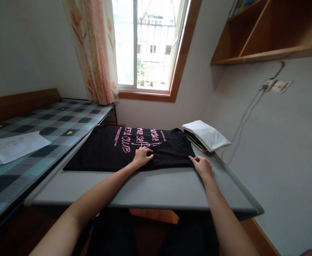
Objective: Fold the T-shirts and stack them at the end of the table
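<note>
A black shirt [99, 153] with pink lettering lies spread sideways on the grey table [161, 188], its neckline toward the right. My left hand [143, 157] rests on the middle of the shirt near its front edge, thumb and fingers curled in a pinch on the fabric. At the shirt's front right corner, my right hand [201, 165] pinches the black cloth between thumb and forefinger. Just beyond that corner, at the table's back right, sits a stack of folded clothes [206, 135], white on top with black beneath.
A bed with a checkered sheet [65, 119] runs along the left and carries loose papers [19, 147]. A curtain [99, 53] hangs by the window. Wooden shelves [257, 32] and a wall socket [281, 86] with cords are on the right wall.
</note>
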`<state>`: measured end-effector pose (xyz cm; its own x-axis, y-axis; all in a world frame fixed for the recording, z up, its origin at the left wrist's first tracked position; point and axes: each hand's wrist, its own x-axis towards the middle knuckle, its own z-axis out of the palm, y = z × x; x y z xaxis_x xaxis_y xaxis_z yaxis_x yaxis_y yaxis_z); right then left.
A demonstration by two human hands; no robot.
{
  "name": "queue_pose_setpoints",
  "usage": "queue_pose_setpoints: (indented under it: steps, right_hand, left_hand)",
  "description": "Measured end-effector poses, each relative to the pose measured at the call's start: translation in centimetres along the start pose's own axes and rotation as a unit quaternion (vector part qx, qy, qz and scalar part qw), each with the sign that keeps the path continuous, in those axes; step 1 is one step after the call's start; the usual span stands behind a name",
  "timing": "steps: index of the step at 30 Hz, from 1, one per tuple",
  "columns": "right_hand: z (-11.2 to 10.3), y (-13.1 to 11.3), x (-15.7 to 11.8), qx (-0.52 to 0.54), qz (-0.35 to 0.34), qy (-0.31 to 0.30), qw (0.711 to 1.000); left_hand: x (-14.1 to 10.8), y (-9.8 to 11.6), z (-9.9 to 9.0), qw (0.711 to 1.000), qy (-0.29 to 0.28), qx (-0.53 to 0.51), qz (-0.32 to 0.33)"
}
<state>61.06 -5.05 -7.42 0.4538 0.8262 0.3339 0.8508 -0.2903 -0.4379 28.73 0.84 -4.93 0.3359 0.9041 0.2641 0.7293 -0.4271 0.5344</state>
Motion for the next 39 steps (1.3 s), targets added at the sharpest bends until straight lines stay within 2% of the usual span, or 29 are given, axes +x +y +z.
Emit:
queue_pose_setpoints:
  steps: [5, 9, 13, 18, 20, 22, 25, 28, 31, 35, 37, 39]
  right_hand:
    - [-0.1, -0.3, -0.1, -0.003, 0.013, -0.002, 1.0]
    - [-0.3, -0.5, -0.1, 0.007, 0.008, -0.016, 1.0]
    - [-0.2, -0.3, 0.0, 0.037, -0.007, -0.03, 0.999]
    - [0.2, -0.2, 0.0, 0.056, -0.049, -0.017, 0.997]
    - [0.3, -0.1, 0.0, 0.041, -0.045, -0.01, 0.998]
    - [0.4, -0.2, 0.0, 0.024, -0.026, -0.003, 0.999]
    - [0.4, -0.2, -0.1, 0.012, -0.001, 0.008, 1.0]
    - [0.5, -0.3, -0.1, 0.009, -0.001, 0.009, 1.0]
    - [0.5, -0.4, -0.1, 0.008, -0.018, 0.012, 1.0]
    - [0.5, -0.4, 0.0, 0.029, -0.06, 0.027, 0.997]
    - [0.6, -0.3, 0.0, 0.031, -0.055, 0.028, 0.998]
    - [0.7, -0.1, 0.0, 0.027, -0.032, 0.024, 0.999]
  left_hand:
    - [-0.4, 0.8, -0.4, 0.998, 0.033, 0.027, -0.036]
    - [-0.7, 0.8, -0.5, 0.997, 0.037, 0.048, -0.048]
    - [-0.5, 0.1, -0.2, 0.999, 0.014, 0.031, -0.003]
    - [-0.2, -0.5, 0.3, 0.998, -0.026, 0.013, 0.048]
    - [-0.1, -0.5, 0.3, 0.998, -0.017, -0.003, 0.062]
    - [-0.1, -0.3, 0.2, 0.997, 0.019, -0.014, 0.074]
    - [-0.2, 0.0, 0.1, 0.998, 0.047, 0.018, 0.042]
    - [-0.3, 0.2, 0.3, 0.998, 0.014, 0.056, 0.0]
    - [-0.5, 0.3, 0.4, 0.998, 0.009, 0.065, 0.001]
    - [-0.6, 0.4, 0.2, 0.997, 0.049, 0.059, 0.018]
    - [-0.6, 0.4, 0.1, 0.996, 0.06, 0.066, 0.023]
    - [-0.6, 0.3, 0.0, 0.996, 0.044, 0.075, 0.016]
